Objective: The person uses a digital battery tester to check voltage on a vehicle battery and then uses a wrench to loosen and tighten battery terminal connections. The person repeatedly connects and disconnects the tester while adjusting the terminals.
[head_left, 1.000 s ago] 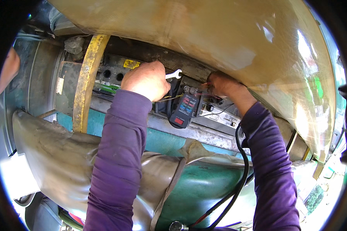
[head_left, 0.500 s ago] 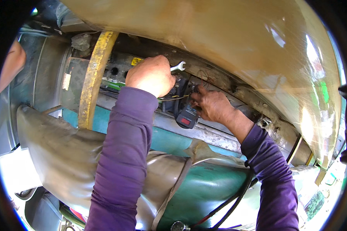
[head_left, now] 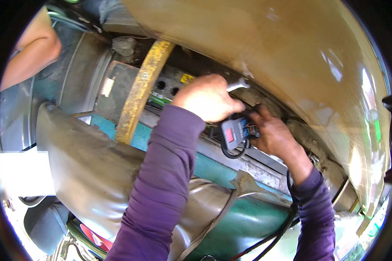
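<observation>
My left hand [head_left: 207, 98] is closed around an open-end wrench [head_left: 238, 84], whose bright jaw sticks out past the fist toward the brown panel. Just right of it, my right hand [head_left: 272, 132] grips a small black box-shaped device [head_left: 234, 134] with a reddish patch on its face. A black cable [head_left: 235, 154] loops below the device. The two hands are close together, and the left one partly covers the device's upper end. Behind them, the inner parts of the recess are mostly hidden.
A large tan panel [head_left: 265, 39] hangs overhead. A worn yellow bar [head_left: 144, 87] crosses the recess on the left. Brown and green covers [head_left: 244, 217] drape below, beside dark hoses [head_left: 270, 239]. Another person's bare arm [head_left: 37, 52] is at the upper left.
The view has shifted, so the recess appears further right. The black device is raised and turned its face toward me, close to my left hand. The wrench stays in my left fist.
</observation>
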### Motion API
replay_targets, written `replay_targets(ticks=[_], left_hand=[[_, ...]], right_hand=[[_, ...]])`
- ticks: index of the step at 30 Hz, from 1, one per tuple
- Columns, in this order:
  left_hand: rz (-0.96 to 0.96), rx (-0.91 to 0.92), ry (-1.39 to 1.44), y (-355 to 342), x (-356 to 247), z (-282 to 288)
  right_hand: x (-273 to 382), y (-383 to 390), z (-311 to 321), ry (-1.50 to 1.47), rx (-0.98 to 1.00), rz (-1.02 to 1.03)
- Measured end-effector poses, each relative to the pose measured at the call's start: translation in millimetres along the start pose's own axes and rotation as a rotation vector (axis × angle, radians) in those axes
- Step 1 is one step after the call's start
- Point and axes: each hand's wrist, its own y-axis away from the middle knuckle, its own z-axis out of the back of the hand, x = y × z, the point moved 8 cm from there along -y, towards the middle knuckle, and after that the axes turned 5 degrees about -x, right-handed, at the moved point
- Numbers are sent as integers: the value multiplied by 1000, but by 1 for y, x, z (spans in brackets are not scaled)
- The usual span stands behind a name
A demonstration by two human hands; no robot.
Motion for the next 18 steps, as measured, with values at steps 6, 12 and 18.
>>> replay_targets(ticks=[6,12,18], left_hand=[[-121,54,45,30,-6,16],[11,-188,202,89,27,90],[275,-737,85,110,50,141]], right_hand=[[37,-32,49,-346,-114,71],[59,-81,26,-1045,26,-13],[43,-133,-23,-1296,-91,-300]])
